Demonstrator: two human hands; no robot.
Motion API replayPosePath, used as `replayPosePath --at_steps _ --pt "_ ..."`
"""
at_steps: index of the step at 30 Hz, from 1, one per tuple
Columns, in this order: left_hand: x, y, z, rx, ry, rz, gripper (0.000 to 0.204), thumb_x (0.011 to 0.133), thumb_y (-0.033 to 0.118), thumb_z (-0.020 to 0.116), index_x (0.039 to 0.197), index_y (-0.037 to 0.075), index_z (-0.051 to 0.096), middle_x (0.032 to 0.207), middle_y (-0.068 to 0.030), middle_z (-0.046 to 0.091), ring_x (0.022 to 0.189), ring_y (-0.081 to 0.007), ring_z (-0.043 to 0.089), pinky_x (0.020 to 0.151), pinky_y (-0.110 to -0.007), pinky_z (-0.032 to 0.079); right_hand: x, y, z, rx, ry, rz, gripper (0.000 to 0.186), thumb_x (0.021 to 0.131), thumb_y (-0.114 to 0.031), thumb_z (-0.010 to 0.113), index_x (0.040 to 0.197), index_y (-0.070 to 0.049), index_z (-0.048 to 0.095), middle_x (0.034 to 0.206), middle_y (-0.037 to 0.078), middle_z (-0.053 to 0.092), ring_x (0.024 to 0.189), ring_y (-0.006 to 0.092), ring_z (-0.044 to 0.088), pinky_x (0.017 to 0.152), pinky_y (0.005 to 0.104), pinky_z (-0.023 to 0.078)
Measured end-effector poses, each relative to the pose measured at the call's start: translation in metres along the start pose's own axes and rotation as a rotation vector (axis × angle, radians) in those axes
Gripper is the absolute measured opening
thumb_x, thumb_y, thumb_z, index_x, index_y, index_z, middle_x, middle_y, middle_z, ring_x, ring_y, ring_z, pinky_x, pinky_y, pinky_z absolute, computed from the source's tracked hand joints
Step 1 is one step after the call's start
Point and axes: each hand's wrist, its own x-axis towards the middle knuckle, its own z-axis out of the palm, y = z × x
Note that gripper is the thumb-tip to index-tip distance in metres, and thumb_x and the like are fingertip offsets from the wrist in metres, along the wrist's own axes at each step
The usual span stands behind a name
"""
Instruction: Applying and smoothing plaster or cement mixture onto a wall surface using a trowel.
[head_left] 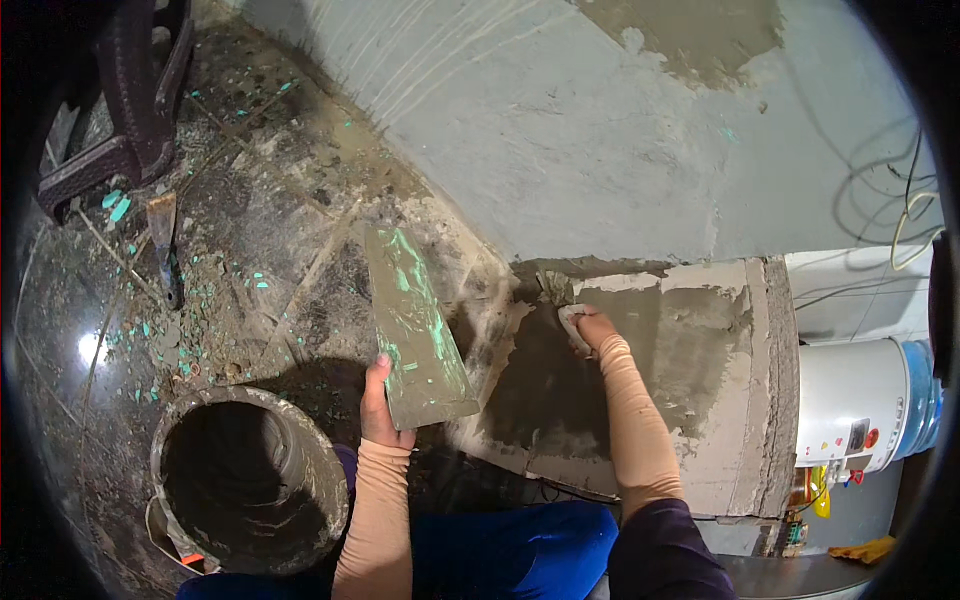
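Note:
My left hand (381, 408) grips the near end of a flat rectangular board (425, 335), smeared with grey mortar and bright green streaks. In my right hand (590, 330) is a putty knife (556, 288) with a pale handle. Its mortar-covered blade touches the top left part of a low wall section, at the seam under the grey wall. Wet dark mortar (560, 385) covers much of that section, with bare pale surface around its edges. The board is held left of the wet patch, apart from it.
A mortar-caked bucket (162, 450) stands at lower left. Another scraper (164, 245) lies on the dirty floor (290, 240) among green flakes, near a dark plastic stool (130, 120). On the right are a white water dispenser (850, 405) and loose cables (905, 215).

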Motion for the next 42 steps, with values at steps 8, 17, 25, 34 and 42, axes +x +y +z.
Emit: replayPosePath --at_steps 8,17,25,34,42 --pt "0.001 0.005 -0.004 0.014 0.053 -0.001 0.048 0.085 0.038 0.06 0.118 0.005 0.054 0.111 -0.0088 0.06 0.099 -0.0233 0.059 0.087 -0.036 0.046 0.018 -0.058 0.008 -0.932 -0.093 -0.187 0.034 0.083 -0.02 0.057 0.114 -0.007 0.062 0.086 0.02 0.067 0.066 0.0256 0.068 0.061 0.0398 0.057" --pt "0.006 0.004 -0.009 0.14 0.081 0.063 0.052 0.084 0.043 0.059 0.12 0.005 0.053 0.11 -0.0095 0.06 0.099 -0.0243 0.058 0.086 -0.038 0.046 0.081 -0.089 0.028 -1.532 -0.063 -0.369 0.028 0.082 -0.024 0.061 0.098 -0.002 0.069 0.092 0.018 0.069 0.075 0.0312 0.068 0.069 0.0397 0.055" --pt "0.013 0.002 -0.012 0.108 0.06 0.016 0.052 0.085 0.034 0.058 0.126 0.004 0.048 0.117 -0.0105 0.057 0.107 -0.0243 0.055 0.093 -0.037 0.043 0.072 -0.107 -0.007 -1.007 0.003 -0.114 0.028 0.08 -0.024 0.067 0.1 -0.004 0.067 0.088 0.017 0.066 0.063 0.0274 0.064 0.056 0.0396 0.055" --pt "0.009 -0.043 -0.004 0.057 0.021 -0.094 0.063 0.085 0.033 0.057 0.137 0.002 0.038 0.128 -0.0122 0.051 0.115 -0.0246 0.05 0.097 -0.036 0.04 0.027 -0.108 -0.07 -0.791 -0.11 -0.089 0.03 0.083 -0.025 0.066 0.108 -0.007 0.064 0.086 0.009 0.064 0.052 0.0177 0.056 0.044 0.033 0.05" --pt "0.002 -0.058 -0.015 0.145 0.015 -0.117 0.069 0.083 0.033 0.059 0.14 0.0 0.036 0.132 -0.0137 0.047 0.118 -0.0257 0.047 0.099 -0.036 0.038 0.073 -0.088 0.012 -1.427 -0.014 -0.5 0.032 0.076 -0.023 0.065 0.101 -0.003 0.068 0.107 0.018 0.066 0.091 0.0334 0.066 0.085 0.0389 0.053"
